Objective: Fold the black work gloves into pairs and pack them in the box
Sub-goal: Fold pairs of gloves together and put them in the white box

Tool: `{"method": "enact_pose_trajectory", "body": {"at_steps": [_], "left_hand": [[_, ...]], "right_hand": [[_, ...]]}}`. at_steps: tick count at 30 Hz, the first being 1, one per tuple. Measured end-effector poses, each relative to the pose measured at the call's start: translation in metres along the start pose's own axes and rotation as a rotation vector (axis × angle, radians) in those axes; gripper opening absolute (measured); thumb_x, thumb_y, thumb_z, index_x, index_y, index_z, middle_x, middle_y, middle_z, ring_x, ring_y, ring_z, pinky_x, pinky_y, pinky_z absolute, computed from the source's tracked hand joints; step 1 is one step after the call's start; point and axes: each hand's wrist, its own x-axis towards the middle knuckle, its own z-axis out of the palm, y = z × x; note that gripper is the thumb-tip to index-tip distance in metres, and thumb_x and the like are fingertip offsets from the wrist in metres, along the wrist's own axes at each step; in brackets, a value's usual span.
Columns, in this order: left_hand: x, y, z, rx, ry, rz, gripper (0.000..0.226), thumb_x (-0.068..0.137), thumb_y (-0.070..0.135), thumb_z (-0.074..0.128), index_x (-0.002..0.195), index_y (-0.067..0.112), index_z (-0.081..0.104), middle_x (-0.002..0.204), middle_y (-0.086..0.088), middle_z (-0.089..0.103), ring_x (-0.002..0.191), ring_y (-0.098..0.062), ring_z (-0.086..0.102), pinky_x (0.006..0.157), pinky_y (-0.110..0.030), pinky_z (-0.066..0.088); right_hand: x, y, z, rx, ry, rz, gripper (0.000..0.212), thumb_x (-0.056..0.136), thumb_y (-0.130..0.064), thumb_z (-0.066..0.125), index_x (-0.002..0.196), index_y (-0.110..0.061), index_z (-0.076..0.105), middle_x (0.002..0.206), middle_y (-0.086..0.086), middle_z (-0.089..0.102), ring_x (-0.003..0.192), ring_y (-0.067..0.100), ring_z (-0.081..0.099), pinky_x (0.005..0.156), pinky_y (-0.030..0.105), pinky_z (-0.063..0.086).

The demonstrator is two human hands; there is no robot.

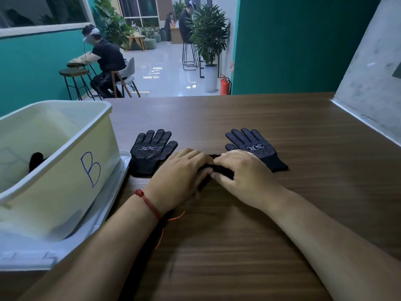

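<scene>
Two black dotted work gloves lie flat on the wooden table [238,224]: one glove [152,152] to the left, another glove [256,146] to the right, fingers pointing away from me. Between them a folded black glove bundle [219,169] sits under both hands. My left hand [180,177] and my right hand [245,174] both grip this bundle with curled fingers; most of it is hidden. The cream box [65,161] marked "B" stands at the left, with a dark glove piece [35,161] inside.
The box rests on a white lid [65,246] at the table's left edge. A grey wall [373,83] rises at the right. Beyond the far table edge, people sit at stools, and a potted plant [209,40] stands there.
</scene>
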Motion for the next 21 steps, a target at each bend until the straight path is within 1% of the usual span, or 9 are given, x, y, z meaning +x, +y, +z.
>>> {"method": "enact_pose_trajectory", "body": {"at_steps": [2, 5, 7, 9, 12, 14, 17, 19, 21], "left_hand": [[0.000, 0.005, -0.006, -0.163, 0.076, -0.070, 0.016, 0.105, 0.031, 0.062, 0.117, 0.022, 0.067, 0.109, 0.008, 0.071, 0.104, -0.014, 0.066, 0.092, -0.034, 0.052], [-0.003, 0.008, -0.011, -0.557, 0.139, -0.293, 0.021, 0.099, 0.028, 0.074, 0.119, 0.023, 0.069, 0.106, 0.009, 0.076, 0.093, -0.007, 0.074, 0.081, -0.030, 0.058], [-0.003, 0.006, -0.011, -0.758, 0.074, -0.379, 0.019, 0.097, 0.027, 0.077, 0.114, 0.019, 0.073, 0.093, 0.000, 0.078, 0.080, -0.007, 0.072, 0.071, -0.031, 0.055], [-0.003, 0.010, -0.011, -0.880, 0.064, -0.395, 0.014, 0.099, 0.018, 0.074, 0.111, 0.014, 0.076, 0.084, 0.001, 0.079, 0.072, -0.004, 0.068, 0.067, -0.025, 0.053], [-0.001, 0.017, -0.012, -0.950, 0.140, -0.383, 0.014, 0.101, 0.006, 0.068, 0.113, 0.007, 0.075, 0.071, 0.014, 0.072, 0.065, 0.003, 0.063, 0.061, -0.014, 0.049], [0.001, 0.018, -0.011, -1.015, 0.189, -0.424, 0.014, 0.103, 0.004, 0.064, 0.113, 0.002, 0.073, 0.064, 0.014, 0.067, 0.059, 0.002, 0.059, 0.056, -0.014, 0.047], [0.002, 0.019, -0.015, -1.114, 0.204, -0.478, 0.016, 0.104, 0.007, 0.062, 0.116, 0.003, 0.071, 0.071, 0.002, 0.070, 0.059, -0.014, 0.063, 0.056, -0.027, 0.053], [0.001, 0.019, -0.017, -1.175, 0.144, -0.488, 0.019, 0.102, 0.008, 0.066, 0.120, 0.005, 0.071, 0.077, -0.009, 0.073, 0.060, -0.025, 0.067, 0.058, -0.032, 0.055], [-0.001, 0.020, -0.017, -1.204, 0.063, -0.472, 0.026, 0.099, 0.006, 0.069, 0.125, 0.006, 0.071, 0.083, -0.016, 0.075, 0.066, -0.029, 0.070, 0.062, -0.032, 0.056]], "right_hand": [[0.001, -0.001, -0.004, 0.179, 0.095, 0.057, 0.021, 0.094, -0.041, 0.073, 0.112, -0.033, 0.080, 0.102, -0.010, 0.078, 0.101, 0.013, 0.071, 0.090, 0.043, 0.056], [-0.005, -0.005, -0.010, 0.451, 0.179, 0.165, 0.011, 0.096, -0.033, 0.079, 0.106, -0.034, 0.082, 0.089, -0.010, 0.079, 0.083, 0.010, 0.074, 0.075, 0.040, 0.059], [-0.007, -0.009, -0.016, 0.654, 0.195, 0.229, 0.007, 0.096, -0.027, 0.080, 0.102, -0.028, 0.082, 0.083, 0.000, 0.078, 0.073, 0.026, 0.074, 0.066, 0.049, 0.062], [-0.007, -0.011, -0.021, 0.803, 0.191, 0.272, 0.007, 0.094, -0.022, 0.082, 0.101, -0.022, 0.083, 0.083, 0.008, 0.079, 0.072, 0.038, 0.074, 0.059, 0.052, 0.062], [-0.006, -0.008, -0.023, 0.965, 0.184, 0.302, 0.016, 0.089, -0.015, 0.085, 0.104, -0.014, 0.081, 0.092, 0.009, 0.081, 0.082, 0.028, 0.078, 0.068, 0.036, 0.063], [-0.005, -0.004, -0.023, 1.120, 0.128, 0.329, 0.024, 0.086, -0.014, 0.085, 0.107, -0.008, 0.079, 0.098, 0.014, 0.079, 0.091, 0.029, 0.077, 0.074, 0.038, 0.063], [-0.004, -0.001, -0.022, 1.257, 0.100, 0.359, 0.026, 0.084, -0.011, 0.084, 0.107, -0.004, 0.076, 0.098, 0.017, 0.074, 0.093, 0.033, 0.074, 0.078, 0.045, 0.062], [-0.003, 0.000, -0.022, 1.278, 0.124, 0.354, 0.022, 0.086, -0.004, 0.082, 0.106, 0.000, 0.075, 0.093, 0.015, 0.073, 0.086, 0.029, 0.073, 0.074, 0.041, 0.061], [-0.003, 0.000, -0.022, 1.273, 0.140, 0.343, 0.021, 0.088, 0.001, 0.079, 0.108, 0.005, 0.073, 0.089, 0.015, 0.073, 0.078, 0.025, 0.072, 0.068, 0.035, 0.058]]}}
